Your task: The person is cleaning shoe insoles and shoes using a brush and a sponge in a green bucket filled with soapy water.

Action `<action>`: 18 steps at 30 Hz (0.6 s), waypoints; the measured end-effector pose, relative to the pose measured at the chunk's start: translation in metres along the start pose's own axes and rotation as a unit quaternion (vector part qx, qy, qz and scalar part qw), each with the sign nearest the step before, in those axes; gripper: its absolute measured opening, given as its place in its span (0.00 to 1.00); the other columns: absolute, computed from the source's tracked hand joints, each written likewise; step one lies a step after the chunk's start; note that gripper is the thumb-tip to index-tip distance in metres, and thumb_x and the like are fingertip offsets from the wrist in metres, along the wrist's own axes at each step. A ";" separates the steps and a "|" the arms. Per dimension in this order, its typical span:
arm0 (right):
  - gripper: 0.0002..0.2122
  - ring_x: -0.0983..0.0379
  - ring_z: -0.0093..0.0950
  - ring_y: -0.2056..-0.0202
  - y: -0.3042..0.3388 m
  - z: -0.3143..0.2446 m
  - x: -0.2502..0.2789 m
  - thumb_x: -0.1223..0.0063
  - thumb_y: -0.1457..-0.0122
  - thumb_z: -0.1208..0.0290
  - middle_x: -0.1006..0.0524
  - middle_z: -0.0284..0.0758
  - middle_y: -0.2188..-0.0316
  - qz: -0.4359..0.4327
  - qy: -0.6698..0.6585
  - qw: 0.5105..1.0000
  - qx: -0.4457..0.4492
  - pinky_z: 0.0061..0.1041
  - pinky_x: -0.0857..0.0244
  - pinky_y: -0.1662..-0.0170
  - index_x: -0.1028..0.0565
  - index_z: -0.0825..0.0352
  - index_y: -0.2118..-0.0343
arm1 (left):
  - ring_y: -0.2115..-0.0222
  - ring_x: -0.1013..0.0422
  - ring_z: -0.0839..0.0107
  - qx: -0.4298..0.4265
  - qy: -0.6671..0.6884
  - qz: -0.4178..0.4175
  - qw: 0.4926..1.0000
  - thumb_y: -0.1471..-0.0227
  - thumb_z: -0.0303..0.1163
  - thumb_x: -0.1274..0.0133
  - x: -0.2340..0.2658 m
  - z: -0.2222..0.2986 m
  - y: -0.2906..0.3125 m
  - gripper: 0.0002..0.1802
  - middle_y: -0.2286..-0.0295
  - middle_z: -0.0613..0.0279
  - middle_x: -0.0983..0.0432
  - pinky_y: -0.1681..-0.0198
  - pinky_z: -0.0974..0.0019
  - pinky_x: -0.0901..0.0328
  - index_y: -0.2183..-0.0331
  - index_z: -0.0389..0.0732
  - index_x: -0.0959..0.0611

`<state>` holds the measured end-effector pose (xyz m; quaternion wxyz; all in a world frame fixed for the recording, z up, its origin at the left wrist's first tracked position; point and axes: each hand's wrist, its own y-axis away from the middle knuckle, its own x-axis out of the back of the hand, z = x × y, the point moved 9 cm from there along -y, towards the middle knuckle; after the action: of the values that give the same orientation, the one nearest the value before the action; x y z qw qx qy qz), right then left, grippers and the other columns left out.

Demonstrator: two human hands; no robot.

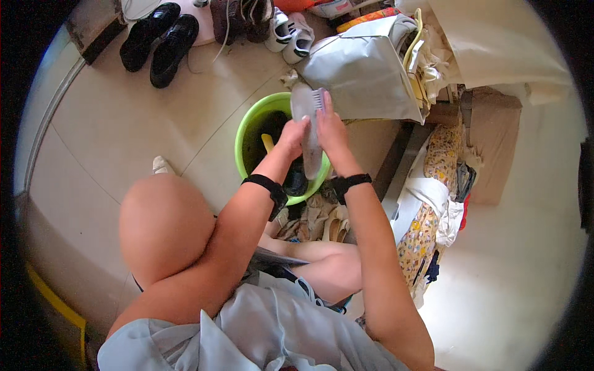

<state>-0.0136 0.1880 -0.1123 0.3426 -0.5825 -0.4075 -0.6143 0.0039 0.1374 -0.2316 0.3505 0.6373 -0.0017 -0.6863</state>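
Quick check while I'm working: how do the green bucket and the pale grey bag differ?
Colour: the bucket is bright green; the bag is pale grey.
Shape: the bucket has a round rim; the bag looks boxy.
Place: the bucket is beneath the left hand; the bag is farther right.
Both contain things.

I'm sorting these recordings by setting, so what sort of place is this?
Probably a corner of a home, though the view can't confirm it: black shoes and a stuffed grey bag sit on a tiled floor, with a green bucket nearby.
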 end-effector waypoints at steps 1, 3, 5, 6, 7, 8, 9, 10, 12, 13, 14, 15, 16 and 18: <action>0.26 0.29 0.50 0.71 0.007 -0.003 -0.008 0.62 0.41 0.63 0.27 0.52 0.73 -0.026 0.008 1.000 0.010 0.47 0.36 0.68 0.52 0.55 0.39 | 0.63 0.30 0.59 -0.013 0.013 0.017 1.000 0.44 0.37 0.57 0.007 0.007 -0.002 0.20 0.62 0.52 0.29 0.57 0.53 0.36 0.55 0.33 0.31; 0.26 0.29 0.50 0.70 0.031 -0.013 -0.021 0.63 0.41 0.63 0.27 0.53 0.73 -0.049 -0.007 0.998 0.046 0.47 0.36 0.68 0.52 0.55 0.39 | 0.62 0.30 0.57 -0.032 0.086 0.059 0.994 0.43 0.36 0.59 0.025 0.022 -0.007 0.20 0.62 0.50 0.29 0.56 0.52 0.36 0.54 0.31 0.32; 0.26 0.29 0.49 0.70 0.067 -0.012 -0.026 0.64 0.41 0.62 0.27 0.53 0.73 -0.035 -0.044 0.994 0.091 0.47 0.36 0.68 0.52 0.54 0.39 | 0.60 0.31 0.54 -0.029 0.165 0.027 0.985 0.41 0.33 0.65 0.033 0.034 -0.012 0.20 0.59 0.46 0.30 0.54 0.51 0.36 0.52 0.29 0.35; 0.26 0.29 0.49 0.70 0.086 0.001 -0.035 0.64 0.41 0.62 0.27 0.52 0.73 -0.058 -0.040 0.994 0.082 0.46 0.36 0.68 0.51 0.53 0.39 | 0.59 0.31 0.53 -0.030 0.176 0.029 0.983 0.41 0.33 0.66 0.034 0.034 -0.011 0.21 0.59 0.45 0.31 0.53 0.51 0.36 0.51 0.29 0.36; 0.26 0.29 0.49 0.70 0.104 0.017 -0.042 0.63 0.41 0.63 0.27 0.52 0.73 -0.081 -0.037 0.994 0.071 0.46 0.36 0.68 0.51 0.52 0.39 | 0.58 0.32 0.52 -0.031 0.186 0.030 0.982 0.41 0.32 0.67 0.031 0.037 -0.007 0.21 0.58 0.44 0.31 0.53 0.50 0.37 0.50 0.29 0.37; 0.26 0.29 0.49 0.71 0.114 0.031 -0.048 0.63 0.41 0.64 0.27 0.51 0.74 -0.102 -0.034 0.992 0.061 0.46 0.36 0.68 0.51 0.51 0.39 | 0.57 0.32 0.51 -0.031 0.195 0.030 0.980 0.41 0.32 0.68 0.028 0.041 -0.004 0.21 0.57 0.44 0.32 0.52 0.50 0.37 0.50 0.28 0.38; 0.26 0.29 0.49 0.70 0.116 0.049 -0.047 0.62 0.41 0.64 0.27 0.50 0.73 -0.090 -0.023 0.995 0.042 0.46 0.36 0.68 0.51 0.50 0.39 | 0.54 0.34 0.49 -0.032 0.204 0.034 0.978 0.42 0.32 0.69 0.021 0.045 -0.003 0.22 0.56 0.42 0.33 0.50 0.49 0.39 0.49 0.28 0.40; 0.26 0.29 0.49 0.70 0.117 0.061 -0.041 0.61 0.42 0.65 0.27 0.50 0.72 -0.080 -0.013 0.996 0.025 0.45 0.36 0.68 0.51 0.49 0.39 | 0.54 0.34 0.49 -0.035 0.206 0.014 0.978 0.42 0.31 0.69 0.015 0.048 -0.002 0.23 0.56 0.42 0.33 0.49 0.49 0.40 0.49 0.28 0.40; 0.27 0.29 0.48 0.69 0.118 0.074 -0.034 0.60 0.42 0.66 0.27 0.48 0.69 -0.034 -0.024 0.999 0.019 0.45 0.36 0.67 0.51 0.48 0.39 | 0.53 0.35 0.48 -0.036 0.210 -0.028 0.977 0.42 0.31 0.70 -0.001 0.051 0.001 0.23 0.56 0.41 0.33 0.48 0.49 0.41 0.48 0.27 0.41; 0.27 0.29 0.48 0.68 0.109 0.061 -0.020 0.59 0.42 0.66 0.27 0.48 0.68 0.000 -0.048 0.998 0.035 0.44 0.36 0.67 0.51 0.48 0.39 | 0.54 0.35 0.49 -0.018 0.210 -0.034 0.977 0.43 0.30 0.70 -0.003 0.049 0.003 0.22 0.56 0.41 0.33 0.48 0.49 0.41 0.49 0.28 0.40; 0.28 0.29 0.48 0.67 0.099 0.043 -0.003 0.59 0.43 0.66 0.27 0.47 0.66 0.034 -0.072 0.995 0.052 0.44 0.36 0.66 0.51 0.48 0.39 | 0.54 0.35 0.49 -0.016 0.191 -0.039 0.981 0.43 0.30 0.70 -0.002 0.049 0.005 0.22 0.56 0.42 0.33 0.48 0.49 0.41 0.49 0.28 0.39; 0.28 0.30 0.48 0.65 0.091 0.008 0.006 0.57 0.43 0.67 0.28 0.48 0.63 0.054 -0.067 0.990 0.110 0.43 0.36 0.65 0.51 0.48 0.39 | 0.54 0.34 0.50 -0.017 0.171 -0.039 0.984 0.43 0.30 0.71 0.004 0.049 0.007 0.22 0.56 0.42 0.32 0.48 0.49 0.41 0.50 0.28 0.38; 0.29 0.30 0.48 0.65 0.081 -0.004 0.012 0.57 0.43 0.67 0.28 0.49 0.63 0.035 -0.048 0.995 0.083 0.43 0.36 0.65 0.51 0.49 0.39 | 0.54 0.34 0.50 -0.014 0.152 -0.046 0.987 0.43 0.30 0.71 0.005 0.049 0.007 0.22 0.57 0.42 0.32 0.48 0.49 0.41 0.50 0.27 0.37; 0.29 0.30 0.49 0.65 0.061 -0.014 0.020 0.57 0.43 0.68 0.29 0.49 0.62 -0.001 -0.011 1.000 0.024 0.43 0.36 0.64 0.51 0.50 0.39 | 0.55 0.33 0.52 -0.024 0.131 -0.051 0.990 0.45 0.28 0.68 0.006 0.049 0.001 0.21 0.58 0.45 0.30 0.49 0.51 0.40 0.52 0.28 0.35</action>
<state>0.0332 0.1501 -0.0862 0.3512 -0.5802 -0.4262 -0.5987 -0.0382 0.1119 -0.2271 0.3275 0.7125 0.0931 -0.6135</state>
